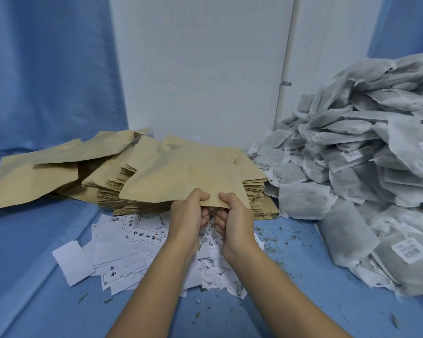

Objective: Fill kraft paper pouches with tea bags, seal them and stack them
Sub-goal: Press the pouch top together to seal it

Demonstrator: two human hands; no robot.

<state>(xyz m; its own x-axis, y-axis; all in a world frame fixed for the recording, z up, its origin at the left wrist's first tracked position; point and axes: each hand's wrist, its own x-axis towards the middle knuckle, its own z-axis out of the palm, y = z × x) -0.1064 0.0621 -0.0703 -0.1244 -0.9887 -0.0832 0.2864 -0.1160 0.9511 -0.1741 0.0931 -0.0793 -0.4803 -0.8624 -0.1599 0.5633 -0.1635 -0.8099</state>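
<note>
My left grip (188, 212) and right grip (235, 219) pinch the pouch (181, 176) at its near edge; tea bags (364, 154) lie right, nearer right grip.

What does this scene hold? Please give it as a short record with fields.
in hand: kraft pouch
grip: left hand and right hand both pinch its near edge
behind it: stack of flat pouches
right side: heap of tea bags
near side: white printed labels
surface: blue cloth, with loose tea crumbs
</note>
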